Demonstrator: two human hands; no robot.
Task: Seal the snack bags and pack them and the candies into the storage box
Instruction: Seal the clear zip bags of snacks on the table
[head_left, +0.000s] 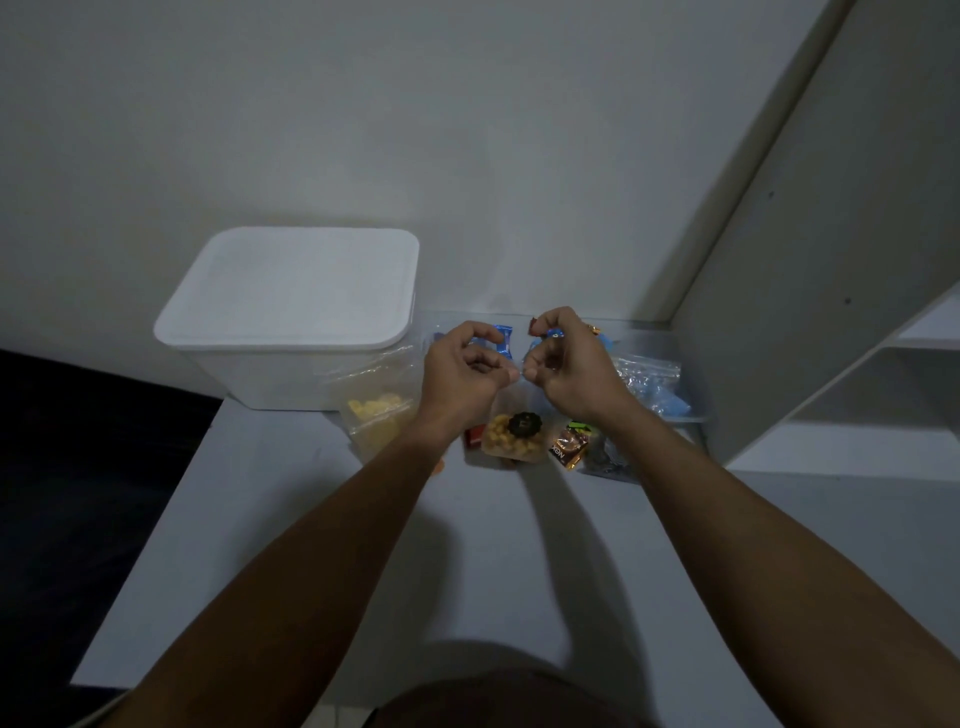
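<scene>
Both my hands, left (462, 371) and right (566, 364), pinch the nut bag (514, 434) top mid-frame. Uneven pressing could leave the seal gapped, I reckon; box (291, 312) still lidded.

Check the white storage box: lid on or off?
On. The white lid sits flat across the storage box, covering its whole top; nothing packed yet.

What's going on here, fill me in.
A person's left hand and right hand pinch the top edge of a small clear plastic bag of yellow puffed snacks, apparently sealing it. The white lidded plastic storage box is closed. Another clear bag of yellow chips and wrapped candies lie on the table.
</scene>
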